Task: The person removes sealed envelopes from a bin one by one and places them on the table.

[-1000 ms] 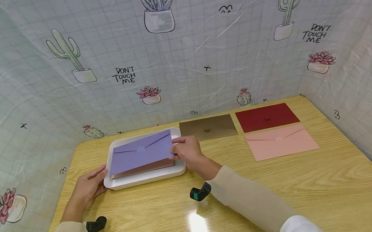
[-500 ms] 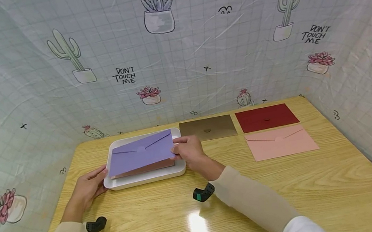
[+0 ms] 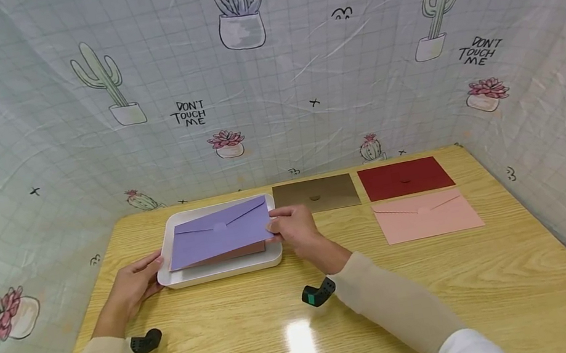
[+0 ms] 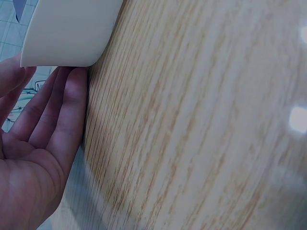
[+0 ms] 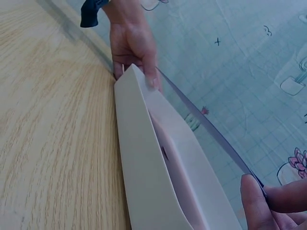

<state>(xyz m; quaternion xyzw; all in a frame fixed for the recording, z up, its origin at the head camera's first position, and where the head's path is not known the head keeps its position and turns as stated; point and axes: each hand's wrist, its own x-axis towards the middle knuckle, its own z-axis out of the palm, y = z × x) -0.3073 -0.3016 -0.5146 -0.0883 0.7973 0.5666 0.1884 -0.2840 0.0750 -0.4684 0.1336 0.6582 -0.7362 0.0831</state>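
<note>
My right hand point(image 3: 296, 231) pinches the right end of a lavender envelope point(image 3: 214, 238), thumb on top and fingers beneath. In the right wrist view, the envelope's thin edge point(image 5: 220, 139) stands above the white tray point(image 5: 139, 158), slanting over it. Under it in the tray lies a dusty-pink envelope point(image 3: 242, 251), mostly covered. At the tray's left end my left hand point(image 3: 132, 283) grips the wall. The right wrist view has that thumb over the rim, while the left wrist view shows the other fingers point(image 4: 72, 96) against the outside of the tray point(image 4: 72, 33).
Right of the tray, a brown envelope point(image 3: 316, 195) lies flat at the table's back edge. A dark red envelope point(image 3: 405, 178) lies beyond it, with a light pink envelope point(image 3: 427, 215) in front. A patterned cloth point(image 3: 321, 70) hangs around the wooden table point(image 3: 231, 335).
My right hand has shifted slightly right, drawing the lavender envelope with it. The left hand and the tray have stayed in place.
</note>
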